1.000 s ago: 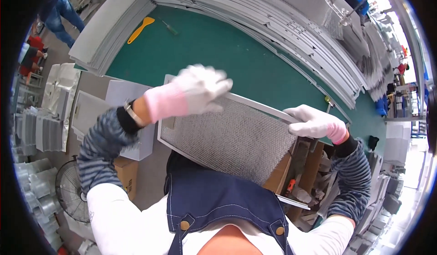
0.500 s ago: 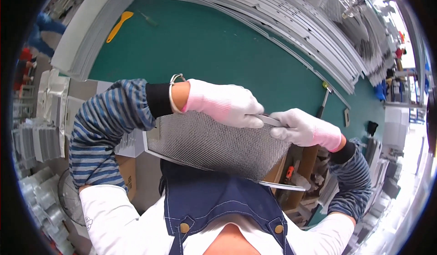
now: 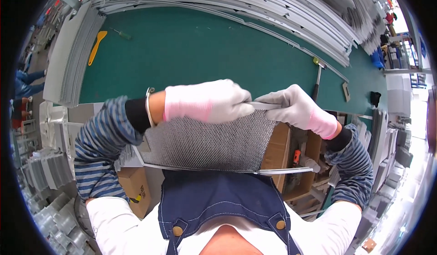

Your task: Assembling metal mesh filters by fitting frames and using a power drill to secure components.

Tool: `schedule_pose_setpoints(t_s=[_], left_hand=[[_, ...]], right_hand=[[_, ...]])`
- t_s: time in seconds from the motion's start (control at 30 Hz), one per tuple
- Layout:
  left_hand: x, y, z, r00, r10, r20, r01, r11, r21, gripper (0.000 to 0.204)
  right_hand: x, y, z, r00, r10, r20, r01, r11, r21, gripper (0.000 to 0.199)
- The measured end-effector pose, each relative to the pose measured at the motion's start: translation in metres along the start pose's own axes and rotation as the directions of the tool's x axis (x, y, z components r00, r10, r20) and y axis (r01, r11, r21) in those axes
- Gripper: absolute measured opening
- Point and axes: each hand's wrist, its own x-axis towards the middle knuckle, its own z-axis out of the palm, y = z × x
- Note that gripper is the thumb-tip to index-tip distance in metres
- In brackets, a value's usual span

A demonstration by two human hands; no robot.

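Note:
A grey metal mesh panel [image 3: 205, 141] is held up in front of my apron, between me and the green table. White gloves with pink cuffs cover both hands. My left hand [image 3: 211, 101] is closed on the panel's far edge near its right end. Just right of it, my right hand [image 3: 296, 106] pinches a light metal strip [image 3: 266, 105] at that same edge, between thumb and fingers. The strip spans the small gap between the two hands. A thin frame bar [image 3: 287, 170] runs along the panel's near edge and sticks out past it on the right.
On the green table [image 3: 182, 55] lie a yellow scraper [image 3: 97, 48], a screwdriver [image 3: 121, 33] and a hammer [image 3: 317, 77]. Long metal profiles [image 3: 255, 5] line the far side; stacked panels [image 3: 70, 55] stand left. An open cardboard box [image 3: 278, 152] sits below the right hand.
Both hands have shifted slightly left in the picture, and the right hand has risen a little. The mesh panel's near edge now sits more level. My view has also moved over the table.

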Motion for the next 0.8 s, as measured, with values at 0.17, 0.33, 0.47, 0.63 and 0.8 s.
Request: schedule_pose_setpoints(t_s=[0.17, 0.33, 0.47, 0.63, 0.8], left_hand=[[0.017, 0.001, -0.004, 0.989, -0.089, 0.119, 0.091, 0.996, -0.013, 0.036], [0.019, 0.003, -0.002, 0.975, -0.007, 0.223, 0.019, 0.998, -0.052, 0.048], [0.026, 0.017, 0.004, 0.936, -0.147, 0.321, 0.006, 0.916, 0.401, 0.06], [0.01, 0.003, 0.03, 0.986, 0.062, -0.154, 0.058, 0.742, 0.667, 0.057], [-0.113, -0.027, 0.028, 0.662, -0.028, -0.749, 0.321, 0.913, 0.251, 0.025]], right_hand=[[-0.007, -0.01, -0.001, 0.996, 0.084, -0.023, -0.084, 0.996, -0.019, 0.041], [-0.019, -0.019, 0.002, 0.999, -0.02, 0.045, 0.032, 0.962, -0.273, 0.039], [-0.012, -0.025, -0.002, 0.976, -0.061, 0.208, 0.181, 0.757, -0.628, 0.049], [0.014, -0.025, 0.013, 0.987, -0.025, 0.16, 0.144, 0.581, -0.801, 0.035], [-0.02, 0.068, -0.005, 0.977, -0.077, -0.197, -0.017, 0.9, -0.435, 0.012]])
